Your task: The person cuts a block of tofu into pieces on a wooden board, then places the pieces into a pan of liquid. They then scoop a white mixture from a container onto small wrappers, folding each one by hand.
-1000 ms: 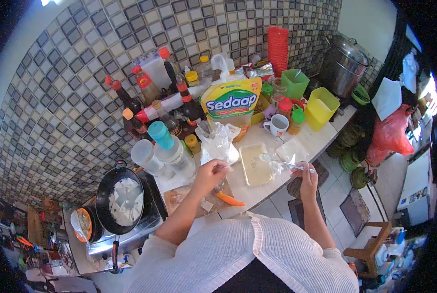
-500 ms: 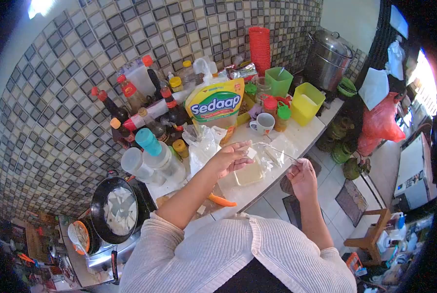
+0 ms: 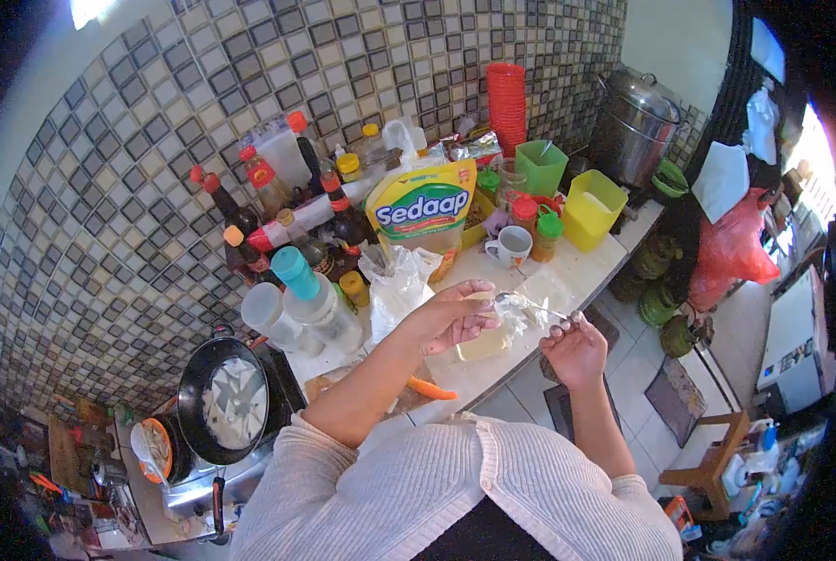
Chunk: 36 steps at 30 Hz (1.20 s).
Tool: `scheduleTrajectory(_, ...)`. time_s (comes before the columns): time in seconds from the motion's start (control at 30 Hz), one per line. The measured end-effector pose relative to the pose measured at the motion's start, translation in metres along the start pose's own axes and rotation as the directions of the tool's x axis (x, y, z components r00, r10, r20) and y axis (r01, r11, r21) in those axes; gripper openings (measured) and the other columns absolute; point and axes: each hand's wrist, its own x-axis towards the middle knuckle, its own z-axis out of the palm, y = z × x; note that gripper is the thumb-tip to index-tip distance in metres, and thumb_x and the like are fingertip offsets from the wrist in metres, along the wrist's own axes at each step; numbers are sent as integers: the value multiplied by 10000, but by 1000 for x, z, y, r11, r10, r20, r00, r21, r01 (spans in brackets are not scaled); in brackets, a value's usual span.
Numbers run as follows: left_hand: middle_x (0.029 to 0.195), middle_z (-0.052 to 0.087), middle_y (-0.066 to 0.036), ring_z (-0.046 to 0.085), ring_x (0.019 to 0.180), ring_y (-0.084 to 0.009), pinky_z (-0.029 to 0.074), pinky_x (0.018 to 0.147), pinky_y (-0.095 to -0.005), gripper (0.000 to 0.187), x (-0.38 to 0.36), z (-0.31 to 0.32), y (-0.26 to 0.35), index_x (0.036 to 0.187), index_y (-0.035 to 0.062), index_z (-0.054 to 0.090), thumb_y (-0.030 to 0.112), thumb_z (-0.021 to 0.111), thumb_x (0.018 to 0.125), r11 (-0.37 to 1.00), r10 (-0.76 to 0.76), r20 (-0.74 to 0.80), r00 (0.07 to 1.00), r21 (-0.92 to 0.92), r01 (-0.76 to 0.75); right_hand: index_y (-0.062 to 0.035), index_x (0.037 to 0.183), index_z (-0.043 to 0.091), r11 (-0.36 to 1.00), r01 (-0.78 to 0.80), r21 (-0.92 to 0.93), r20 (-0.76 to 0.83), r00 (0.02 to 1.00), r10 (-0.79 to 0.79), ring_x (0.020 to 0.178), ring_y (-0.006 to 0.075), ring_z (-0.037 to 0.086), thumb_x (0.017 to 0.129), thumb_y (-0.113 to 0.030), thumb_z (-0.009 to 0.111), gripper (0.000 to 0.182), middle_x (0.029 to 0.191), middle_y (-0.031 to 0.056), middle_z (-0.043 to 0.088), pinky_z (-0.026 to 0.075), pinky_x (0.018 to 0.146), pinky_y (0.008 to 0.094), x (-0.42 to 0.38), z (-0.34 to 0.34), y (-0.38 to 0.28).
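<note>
My left hand (image 3: 455,316) pinches a small pale piece (image 3: 479,296) between thumb and fingers, above the counter. In my right hand (image 3: 575,351) is a thin metal spoon (image 3: 537,307), its tip pointing left toward the pale piece. Beneath the hands a pale rectangular container (image 3: 481,344) is partly hidden, with clear plastic (image 3: 525,323) beside it. An orange-handled tool (image 3: 432,389) lies on a board (image 3: 407,400) near my left forearm.
A black pan (image 3: 221,402) with white pieces in liquid sits on the stove at left. Behind my hands stand bottles (image 3: 313,304), a Sedaap pouch (image 3: 424,208), a white mug (image 3: 511,246), a yellow container (image 3: 593,210) and stacked red cups (image 3: 507,107).
The pale piece in my left hand has tilted and now shows edge-on. The spoon tip stays near it. The counter items sit slightly lower and further right in the view.
</note>
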Motion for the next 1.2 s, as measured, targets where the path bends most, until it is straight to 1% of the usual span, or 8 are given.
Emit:
scheduleTrajectory(0.47, 814, 593, -29, 628, 740, -149, 491, 550, -221, 233, -5, 6, -6, 1089, 123, 527, 54, 613, 884, 955, 134, -32, 990, -262, -138, -100, 868, 581, 1000, 10, 16, -13, 1000, -10, 797, 223, 612, 888, -206, 525, 121, 816, 45, 635, 446, 774, 391, -4, -15, -6)
scheduleTrajectory(0.57, 837, 622, -31, 636, 747, -139, 475, 569, -214, 242, -9, 0, -2, 1086, 125, 521, 59, 623, 877, 944, 331, -154, 931, 55, -327, -103, 895, 593, 1000, 6, -7, -17, 1000, -6, 811, 230, 617, 886, -192, 521, 115, 846, 58, 643, 453, 768, 378, -3, -31, -5)
scheduleTrajectory(0.6, 849, 637, -34, 639, 747, -134, 466, 574, -210, 244, -11, 0, 0, 1082, 126, 519, 59, 626, 873, 904, 411, -175, 895, 208, -374, -95, 950, 602, 965, 3, -260, -64, 998, -21, 854, 230, 623, 888, -185, 523, 134, 888, 67, 652, 459, 770, 373, -2, -38, -2)
scheduleTrajectory(0.67, 860, 652, -36, 642, 747, -130, 457, 580, -207, 247, -13, 0, 3, 1078, 127, 516, 59, 629, 869, 841, 489, -186, 852, 358, -405, -87, 1004, 610, 869, -15, -495, -107, 993, -43, 897, 230, 630, 890, -178, 525, 169, 930, 76, 662, 465, 771, 369, -1, -49, 8)
scheduleTrajectory(0.73, 880, 671, -45, 646, 743, -128, 450, 574, -211, 241, -15, -1, 4, 1061, 126, 510, 51, 627, 864, 796, 541, -151, 827, 410, -446, -102, 1134, 599, 58, 31, -998, 31, 999, -8, 1043, 244, 602, 868, -150, 551, 275, 1059, 71, 659, 445, 851, 390, -2, -45, 30)
scheduleTrajectory(0.77, 880, 671, -45, 646, 743, -128, 450, 574, -211, 241, -15, -1, 5, 1061, 126, 510, 51, 627, 864, 799, 538, -155, 828, 408, -442, -102, 1134, 599, 60, 27, -998, 26, 1000, -5, 1043, 244, 602, 868, -150, 551, 275, 1059, 71, 659, 445, 851, 390, -2, -40, 39)
scheduleTrajectory(0.83, 862, 663, -39, 646, 735, -133, 448, 574, -218, 246, -16, 0, 5, 1053, 130, 507, 58, 639, 858, 829, 517, -180, 837, 351, -436, -142, 1201, 584, -542, 280, -793, 226, 960, 165, 1185, 238, 519, 831, -141, 584, 370, 1152, 38, 638, 381, 943, 443, -3, -31, 54)
scheduleTrajectory(1.2, 848, 649, -30, 651, 712, -139, 436, 537, -217, 221, -37, -1, 3, 1009, 135, 527, 75, 663, 846, 918, 397, -227, 889, 88, -387, -162, 1034, 646, -553, 480, -681, 465, 867, 180, 1109, 271, 525, 744, -100, 653, 297, 1145, 38, 601, 361, 919, 481, 20, 11, 59)
